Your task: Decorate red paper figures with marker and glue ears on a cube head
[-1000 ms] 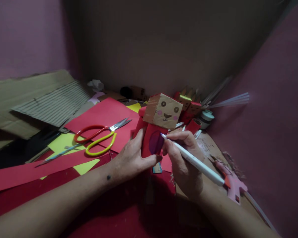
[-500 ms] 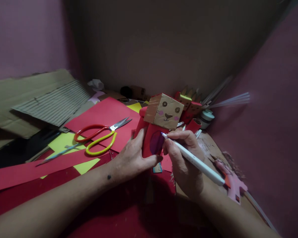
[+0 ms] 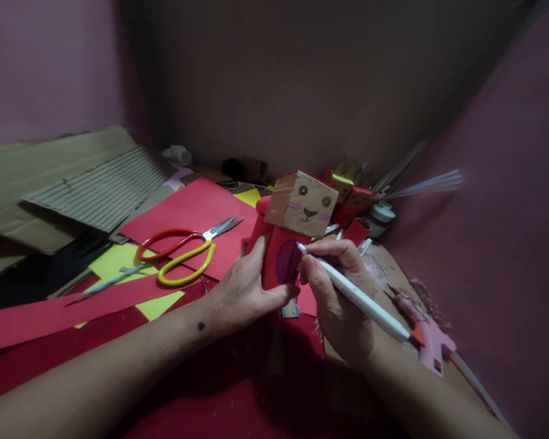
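My left hand (image 3: 247, 283) is wrapped round the red body of a paper figure (image 3: 302, 204), which stands slightly tilted. Its box-shaped cardboard head carries drawn eyes, a nose, a mouth and pink cheeks. A dark purple oval (image 3: 287, 261) is coloured on its front. Between the thumb and fingers of my right hand (image 3: 341, 292) is a white marker (image 3: 366, 305), its purple tip touching the oval's right edge. Left of the figure, scissors (image 3: 187, 250) with one red and one yellow handle lie partly open on red paper (image 3: 196, 213).
Corrugated cardboard (image 3: 96, 189) leans at the left. A blue pencil (image 3: 110, 283) lies over yellow paper (image 3: 158, 305) and a red strip (image 3: 50, 314). To the right are a pink glue gun (image 3: 423, 329), a white-lidded jar (image 3: 381, 216), clear sticks (image 3: 425, 185) and other red figures (image 3: 350, 201).
The marker tip has shifted very slightly left and up along the purple oval's edge. The figure's head has moved a touch; my left hand keeps its hold.
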The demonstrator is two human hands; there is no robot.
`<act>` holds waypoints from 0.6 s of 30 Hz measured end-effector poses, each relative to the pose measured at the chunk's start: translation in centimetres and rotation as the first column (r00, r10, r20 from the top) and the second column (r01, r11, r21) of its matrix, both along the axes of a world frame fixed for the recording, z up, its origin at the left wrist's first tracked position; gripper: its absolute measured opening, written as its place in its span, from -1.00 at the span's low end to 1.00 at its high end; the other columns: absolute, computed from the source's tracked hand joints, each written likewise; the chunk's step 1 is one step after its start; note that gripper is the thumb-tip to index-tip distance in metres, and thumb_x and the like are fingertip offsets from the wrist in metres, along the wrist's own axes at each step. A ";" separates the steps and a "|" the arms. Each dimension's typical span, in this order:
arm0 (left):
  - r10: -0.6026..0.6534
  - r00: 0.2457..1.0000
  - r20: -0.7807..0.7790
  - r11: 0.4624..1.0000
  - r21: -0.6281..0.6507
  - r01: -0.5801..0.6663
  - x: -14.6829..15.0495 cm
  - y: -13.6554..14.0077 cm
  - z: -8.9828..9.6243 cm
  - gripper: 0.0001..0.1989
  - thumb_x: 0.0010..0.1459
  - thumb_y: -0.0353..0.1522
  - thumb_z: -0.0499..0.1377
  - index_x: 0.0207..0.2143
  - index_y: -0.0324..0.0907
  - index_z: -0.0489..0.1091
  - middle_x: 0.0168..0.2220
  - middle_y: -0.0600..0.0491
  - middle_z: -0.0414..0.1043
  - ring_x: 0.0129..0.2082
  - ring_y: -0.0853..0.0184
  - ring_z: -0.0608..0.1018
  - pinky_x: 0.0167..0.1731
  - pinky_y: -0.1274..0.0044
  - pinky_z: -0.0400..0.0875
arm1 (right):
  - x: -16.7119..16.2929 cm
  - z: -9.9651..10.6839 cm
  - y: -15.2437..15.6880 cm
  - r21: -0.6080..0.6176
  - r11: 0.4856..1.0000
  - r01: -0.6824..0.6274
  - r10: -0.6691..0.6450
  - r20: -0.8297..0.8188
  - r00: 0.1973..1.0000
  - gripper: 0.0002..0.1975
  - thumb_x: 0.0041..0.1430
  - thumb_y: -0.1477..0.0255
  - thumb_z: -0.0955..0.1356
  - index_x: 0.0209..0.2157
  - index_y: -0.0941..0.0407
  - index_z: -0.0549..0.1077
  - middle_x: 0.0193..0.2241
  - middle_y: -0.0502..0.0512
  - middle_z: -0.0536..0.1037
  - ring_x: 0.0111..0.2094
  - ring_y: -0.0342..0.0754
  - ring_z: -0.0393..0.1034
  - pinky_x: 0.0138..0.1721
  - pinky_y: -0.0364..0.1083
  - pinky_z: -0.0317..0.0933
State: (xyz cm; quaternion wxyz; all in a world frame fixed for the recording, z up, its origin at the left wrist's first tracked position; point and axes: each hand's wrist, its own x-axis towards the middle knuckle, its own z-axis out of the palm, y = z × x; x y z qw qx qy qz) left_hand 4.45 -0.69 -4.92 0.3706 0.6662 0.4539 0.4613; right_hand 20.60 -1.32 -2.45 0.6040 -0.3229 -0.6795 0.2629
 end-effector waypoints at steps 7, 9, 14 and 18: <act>-0.003 1.000 -0.004 1.000 0.026 0.003 0.0 0.1 -0.4 -0.42 0.02 -0.22 0.36 0.10 -0.06 0.33 -0.14 -0.06 0.55 -0.03 -0.07 0.60 -0.06 0.11 0.56 | -0.1 0.0 -0.1 0.020 1.000 0.000 0.000 0.007 1.000 -0.90 0.23 0.53 0.38 -0.25 0.04 0.46 -0.51 -0.15 0.45 -0.55 -0.23 0.34 -0.52 -0.21 0.26; -0.003 1.000 0.002 1.000 0.029 0.002 0.0 0.2 -0.5 -0.41 0.01 -0.23 0.36 0.10 -0.06 0.33 -0.14 -0.06 0.54 -0.04 -0.07 0.60 -0.07 0.11 0.56 | -0.2 0.1 -0.2 0.028 1.000 0.007 -0.007 0.011 1.000 -0.90 0.22 0.53 0.38 -0.26 0.04 0.46 -0.53 -0.16 0.43 -0.56 -0.24 0.32 -0.53 -0.22 0.25; -0.028 0.999 0.027 0.999 0.019 0.027 0.1 0.2 -0.6 -0.42 0.01 -0.24 0.36 0.09 -0.05 0.32 -0.15 -0.06 0.54 -0.07 -0.06 0.61 -0.12 0.12 0.57 | -0.4 0.2 -0.3 0.034 0.999 0.023 -0.024 0.027 0.999 -0.90 0.21 0.54 0.38 -0.27 0.04 0.46 -0.54 -0.17 0.42 -0.58 -0.25 0.31 -0.55 -0.23 0.24; -0.027 0.999 0.020 1.000 0.009 0.027 0.1 0.2 -0.4 -0.43 0.00 -0.25 0.36 0.08 -0.05 0.32 -0.16 -0.05 0.55 -0.07 -0.06 0.61 -0.12 0.11 0.56 | -0.4 0.2 -0.3 0.038 0.999 0.021 -0.022 0.028 0.999 -0.89 0.20 0.54 0.39 -0.28 0.04 0.47 -0.51 -0.16 0.44 -0.56 -0.25 0.33 -0.54 -0.23 0.24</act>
